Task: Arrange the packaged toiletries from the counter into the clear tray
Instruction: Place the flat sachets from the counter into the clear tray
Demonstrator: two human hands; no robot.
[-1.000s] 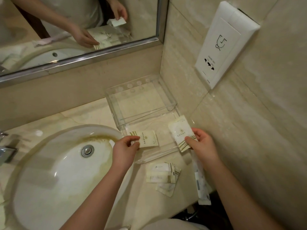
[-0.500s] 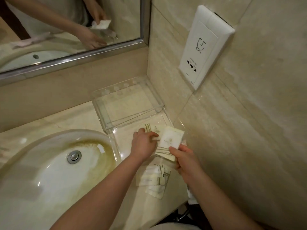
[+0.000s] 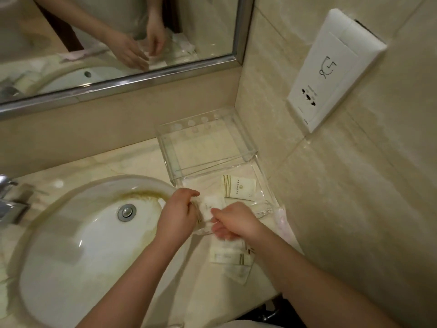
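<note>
Nearest me, at 5 o'clock, spare packets (image 3: pixel 233 254) lie stacked on the counter (image 3: pixel 118 162). Above them my left hand (image 3: pixel 178 215) and right hand (image 3: pixel 234 223), close together, both pinch one white packet (image 3: pixel 210 208) over the near edge of the clear tray (image 3: pixel 260 162). Beyond, at 1 o'clock, a gold-striped packet (image 3: pixel 238 188) lies flat inside the tray. The sink (image 3: pixel 78 245) sits at 9 o'clock.

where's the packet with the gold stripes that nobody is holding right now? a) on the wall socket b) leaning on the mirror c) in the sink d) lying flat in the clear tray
d: the gold-striped packet lies flat inside the clear tray, apart from both hands.
</note>
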